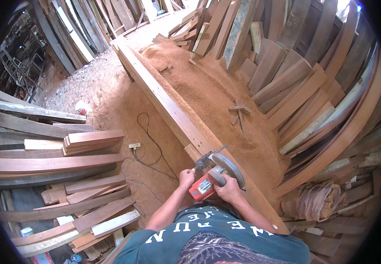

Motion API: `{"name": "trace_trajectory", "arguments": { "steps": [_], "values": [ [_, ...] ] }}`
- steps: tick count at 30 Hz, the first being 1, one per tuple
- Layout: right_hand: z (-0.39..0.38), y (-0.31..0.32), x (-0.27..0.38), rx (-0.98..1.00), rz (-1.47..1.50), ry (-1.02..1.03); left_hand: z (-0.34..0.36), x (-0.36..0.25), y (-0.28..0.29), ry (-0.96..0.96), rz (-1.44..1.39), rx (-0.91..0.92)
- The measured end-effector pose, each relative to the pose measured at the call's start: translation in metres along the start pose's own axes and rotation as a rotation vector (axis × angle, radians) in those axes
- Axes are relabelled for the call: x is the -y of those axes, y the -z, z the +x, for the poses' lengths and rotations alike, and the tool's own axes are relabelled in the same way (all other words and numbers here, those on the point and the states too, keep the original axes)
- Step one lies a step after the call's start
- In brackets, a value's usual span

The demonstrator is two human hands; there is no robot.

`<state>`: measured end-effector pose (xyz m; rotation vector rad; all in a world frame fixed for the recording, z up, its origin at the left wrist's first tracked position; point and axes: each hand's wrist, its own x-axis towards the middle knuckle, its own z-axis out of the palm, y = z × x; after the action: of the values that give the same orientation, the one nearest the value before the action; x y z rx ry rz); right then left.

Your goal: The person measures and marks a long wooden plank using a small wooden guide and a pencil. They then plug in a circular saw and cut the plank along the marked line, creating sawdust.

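Observation:
A red circular saw [200,190] with a grey blade guard rests on a long wooden beam [169,102], close in front of my body. My right hand [228,190] is wrapped round the saw's rear handle. Just left of the saw, my left hand [187,178] is closed, its fingertips pinching at the metal front part of the tool; the exact piece under them is hard to make out. The beam runs from beside me on the right away to the far left, raised above the ground. A short wooden piece [193,152] sits against its left side near the saw.
Sawdust [208,92] heaps along the beam's right side, with crossed wood scraps [240,110] on it. A dark cord [159,147] and a pale socket block [134,145] lie on the ground at left. Stacked boards [49,163] line the left; leaning planks [304,83] crowd the right.

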<state>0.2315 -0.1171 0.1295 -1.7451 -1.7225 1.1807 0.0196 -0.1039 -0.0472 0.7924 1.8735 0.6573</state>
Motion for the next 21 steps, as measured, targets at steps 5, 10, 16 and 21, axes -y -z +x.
{"name": "trace_trajectory", "arguments": {
  "steps": [5,10,16,21],
  "values": [
    [0.009,-0.004,0.007,0.004,-0.003,-0.002,0.011,-0.002,0.006,0.009,0.012,0.000],
    [0.014,-0.006,0.016,0.021,-0.017,-0.021,0.027,0.008,0.007,0.025,-0.006,0.005],
    [0.023,-0.009,0.028,0.033,-0.043,-0.040,0.045,0.014,0.011,0.065,-0.063,0.007],
    [0.028,-0.009,0.037,0.020,-0.006,-0.034,0.045,0.003,0.020,0.027,0.013,0.004]
  ]
}}
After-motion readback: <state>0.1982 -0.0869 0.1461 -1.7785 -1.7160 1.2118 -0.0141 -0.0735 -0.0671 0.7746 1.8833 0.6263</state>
